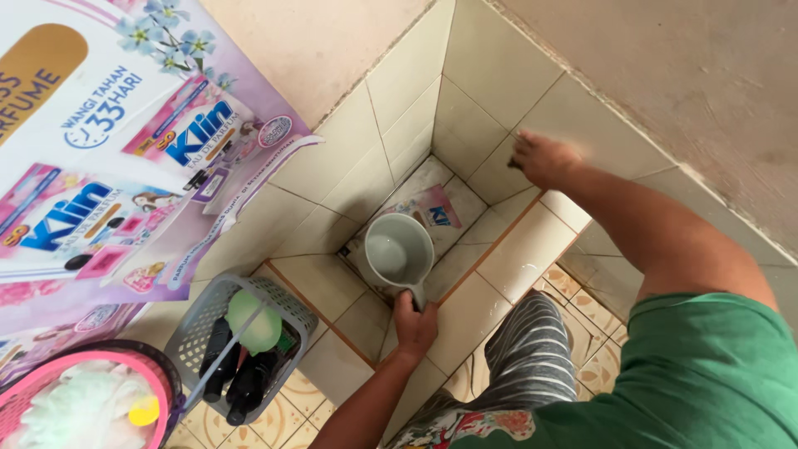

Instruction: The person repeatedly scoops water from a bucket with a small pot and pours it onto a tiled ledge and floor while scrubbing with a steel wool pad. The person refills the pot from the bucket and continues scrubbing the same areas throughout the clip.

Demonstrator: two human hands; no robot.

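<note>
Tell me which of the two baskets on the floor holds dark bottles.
The grey basket, beside the tiled tub, holds dark bottles and a green lid. The pink basket at the corner holds white mesh instead.

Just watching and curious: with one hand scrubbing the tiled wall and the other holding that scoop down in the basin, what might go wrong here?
1. The left hand holds the grey plastic scoop by its handle over the basin; if it tips, water may spill onto the patterned floor tiles, probably making them slippery.
2. The right hand stretches far across the beige tiled wall; leaning in could cost balance.
3. The pink detergent sachet lies in the basin and may get soaked.
</note>
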